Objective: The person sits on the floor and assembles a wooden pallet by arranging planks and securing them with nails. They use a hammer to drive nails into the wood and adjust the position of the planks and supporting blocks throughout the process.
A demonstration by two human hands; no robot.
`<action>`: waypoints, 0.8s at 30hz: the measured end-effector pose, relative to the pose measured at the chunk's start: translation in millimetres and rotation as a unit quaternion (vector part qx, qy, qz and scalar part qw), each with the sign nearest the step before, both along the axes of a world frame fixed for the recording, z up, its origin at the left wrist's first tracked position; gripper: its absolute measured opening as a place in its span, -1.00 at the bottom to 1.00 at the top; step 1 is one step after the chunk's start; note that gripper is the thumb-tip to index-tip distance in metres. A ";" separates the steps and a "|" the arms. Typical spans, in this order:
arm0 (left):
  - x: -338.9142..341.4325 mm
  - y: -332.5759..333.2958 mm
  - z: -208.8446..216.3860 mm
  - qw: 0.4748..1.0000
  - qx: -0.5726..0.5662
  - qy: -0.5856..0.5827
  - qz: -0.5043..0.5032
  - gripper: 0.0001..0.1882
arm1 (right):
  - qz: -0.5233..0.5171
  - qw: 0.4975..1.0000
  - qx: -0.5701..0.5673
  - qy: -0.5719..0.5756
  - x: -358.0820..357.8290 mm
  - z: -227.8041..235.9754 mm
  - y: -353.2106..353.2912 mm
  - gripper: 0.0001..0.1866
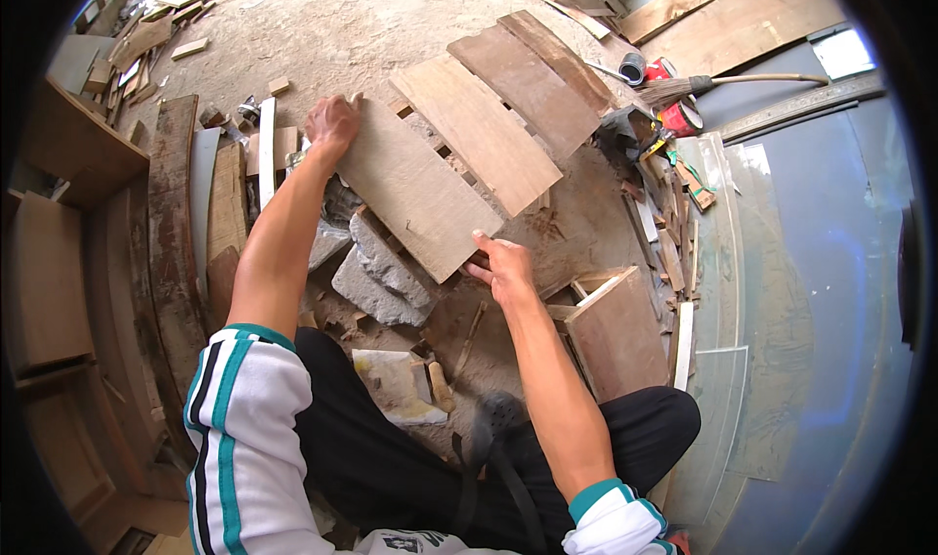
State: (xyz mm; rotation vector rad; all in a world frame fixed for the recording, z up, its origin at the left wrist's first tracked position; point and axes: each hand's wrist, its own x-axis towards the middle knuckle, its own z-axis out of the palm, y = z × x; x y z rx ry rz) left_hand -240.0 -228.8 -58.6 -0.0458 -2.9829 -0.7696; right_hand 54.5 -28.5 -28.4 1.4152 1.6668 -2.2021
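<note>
Both my hands are on one flat, light-brown wooden board that slants across the middle of the view. My left hand is closed over its far left end. At its near right corner my right hand pinches the edge, thumb on top and fingers underneath. Just beyond it lies a second pale board, roughly parallel. Farther right come a browner board and a narrower, darker one. Broken grey concrete blocks sit below the near side of the held board.
At right, a wooden box stands near my knee beside a pile of wood scraps. Large glass sheets lie beyond. A broom and red cans are at the upper right. Long planks and a cabinet line the left.
</note>
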 end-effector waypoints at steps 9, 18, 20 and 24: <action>-1.8 1.2 -3.1 1.000 -0.013 -0.002 -0.001 -0.40 | 0.033 0.999 -0.011 -0.013 -2.9 -1.0 8.2 -0.56; -2.6 2.4 -2.2 0.999 -0.022 -0.023 0.015 -0.42 | 0.054 0.998 -0.025 -0.001 -2.8 6.3 9.5 -0.55; -2.9 1.6 -3.0 0.999 -0.031 -0.019 0.020 -0.42 | 0.056 0.998 -0.025 -0.003 -1.8 10.9 7.0 -0.54; -0.5 9.6 0.1 0.998 -0.045 -0.035 0.020 -0.41 | 0.039 0.999 -0.024 0.012 2.0 4.0 11.8 -0.58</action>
